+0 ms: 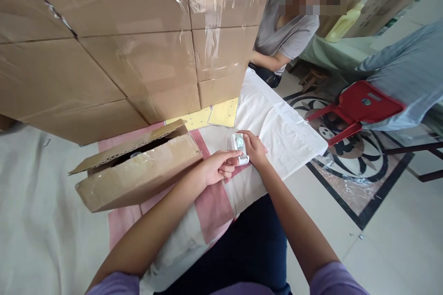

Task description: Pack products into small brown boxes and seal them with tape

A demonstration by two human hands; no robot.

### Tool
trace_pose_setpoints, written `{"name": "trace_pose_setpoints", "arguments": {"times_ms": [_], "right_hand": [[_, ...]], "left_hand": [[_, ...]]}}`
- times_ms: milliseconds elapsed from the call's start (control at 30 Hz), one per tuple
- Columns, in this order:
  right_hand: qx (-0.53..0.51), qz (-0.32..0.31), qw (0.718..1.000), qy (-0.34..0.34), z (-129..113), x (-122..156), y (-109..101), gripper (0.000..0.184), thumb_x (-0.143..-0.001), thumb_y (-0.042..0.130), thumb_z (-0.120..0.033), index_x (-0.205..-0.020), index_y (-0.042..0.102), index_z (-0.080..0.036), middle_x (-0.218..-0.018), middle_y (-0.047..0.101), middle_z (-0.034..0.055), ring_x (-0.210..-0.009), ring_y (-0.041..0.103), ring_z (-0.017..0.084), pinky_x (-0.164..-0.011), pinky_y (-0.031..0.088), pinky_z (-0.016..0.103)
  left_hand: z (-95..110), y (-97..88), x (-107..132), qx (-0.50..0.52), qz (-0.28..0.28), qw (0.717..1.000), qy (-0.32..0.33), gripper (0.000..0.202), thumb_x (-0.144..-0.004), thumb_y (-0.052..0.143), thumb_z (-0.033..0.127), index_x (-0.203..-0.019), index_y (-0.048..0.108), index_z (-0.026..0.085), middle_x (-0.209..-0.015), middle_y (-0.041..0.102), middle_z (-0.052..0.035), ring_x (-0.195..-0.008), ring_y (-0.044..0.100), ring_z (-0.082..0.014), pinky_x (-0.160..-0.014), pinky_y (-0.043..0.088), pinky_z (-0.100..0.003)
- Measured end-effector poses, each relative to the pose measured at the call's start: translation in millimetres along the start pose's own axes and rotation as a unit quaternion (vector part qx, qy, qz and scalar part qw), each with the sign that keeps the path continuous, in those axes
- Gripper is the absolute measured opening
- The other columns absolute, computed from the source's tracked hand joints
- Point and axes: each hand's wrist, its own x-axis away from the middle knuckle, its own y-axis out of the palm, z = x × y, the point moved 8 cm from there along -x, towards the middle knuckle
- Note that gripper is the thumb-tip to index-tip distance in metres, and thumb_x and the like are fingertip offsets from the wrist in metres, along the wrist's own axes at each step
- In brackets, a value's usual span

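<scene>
My right hand (255, 148) grips the right side of a small white plastic device (242, 158) with a pale, see-through window, its thumb at the top edge. On the device's lower left, my left hand (218, 168) lays its outstretched index finger, with the other fingers curled in. What the device is I cannot make out. Both hands are just above a table (277, 122) covered with white and pink cloth. Left of them lies a flat cardboard box (145, 170), its flap partly raised and its inside dark.
Taped cardboard cartons (138, 55) are stacked high behind the box, on a yellow patterned sheet (223, 113). A person in a grey shirt (294, 37) sits past the table's far corner. At right, another person occupies a red chair (370, 101). A yellow bottle (346, 20) lies tilted farther back.
</scene>
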Motion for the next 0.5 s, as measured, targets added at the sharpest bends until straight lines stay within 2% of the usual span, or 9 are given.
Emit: {"name": "trace_pose_setpoints", "arguments": {"times_ms": [67,133,267,400,500], "right_hand": [[0.007,0.004,1.000,-0.008,-1,0,0,0.046,-0.106,0.032,-0.051,-0.116,0.067,-0.022,-0.110,0.073,0.0074,-0.101,0.067,0.023,-0.088,0.050,0.036],[0.010,0.007,1.000,-0.010,-1,1,-1,0.047,-0.106,0.032,-0.052,-0.116,0.067,-0.022,-0.111,0.073,0.0072,-0.102,0.067,0.023,-0.090,0.050,0.036],[0.008,-0.006,1.000,-0.003,0,2,0,0.047,-0.105,0.032,-0.055,-0.115,0.066,-0.024,-0.111,0.073,0.0060,-0.102,0.067,0.023,-0.091,0.050,0.035],[0.012,-0.003,1.000,0.016,1,2,1,0.049,-0.104,0.032,-0.057,-0.114,0.066,-0.024,-0.109,0.074,0.0061,-0.101,0.068,0.023,-0.091,0.050,0.035],[0.009,0.002,1.000,0.021,2,1,1,0.051,-0.103,0.031,-0.059,-0.112,0.067,-0.023,-0.109,0.074,0.0064,-0.101,0.067,0.022,-0.090,0.051,0.034]], "left_hand": [[-3,1.8,-1,0.001,-0.002,1.000,-0.004,0.034,-0.077,0.080,0.042,-0.096,0.070,0.016,-0.054,0.033,0.0111,-0.039,0.016,-0.0019,-0.041,0.019,-0.022],[0,7.0,0,0.013,-0.018,0.999,0.027,0.036,-0.077,0.080,0.042,-0.098,0.070,0.015,-0.050,0.029,0.0119,-0.040,0.015,-0.0025,-0.041,0.016,-0.022],[8,19.7,7,0.038,-0.050,0.993,0.097,0.041,-0.076,0.081,0.042,-0.104,0.071,0.014,-0.048,0.031,0.0111,-0.042,0.014,-0.0032,-0.043,0.009,-0.021],[5,20.8,9,0.032,-0.010,0.994,0.104,0.034,-0.075,0.083,0.042,-0.087,0.068,0.014,-0.047,0.029,0.0112,-0.043,0.016,-0.0036,-0.044,0.009,-0.022],[0,24.7,11,0.021,-0.010,0.995,0.099,0.035,-0.075,0.083,0.044,-0.081,0.064,0.015,-0.047,0.029,0.0110,-0.045,0.016,-0.0036,-0.045,0.009,-0.022]]}}
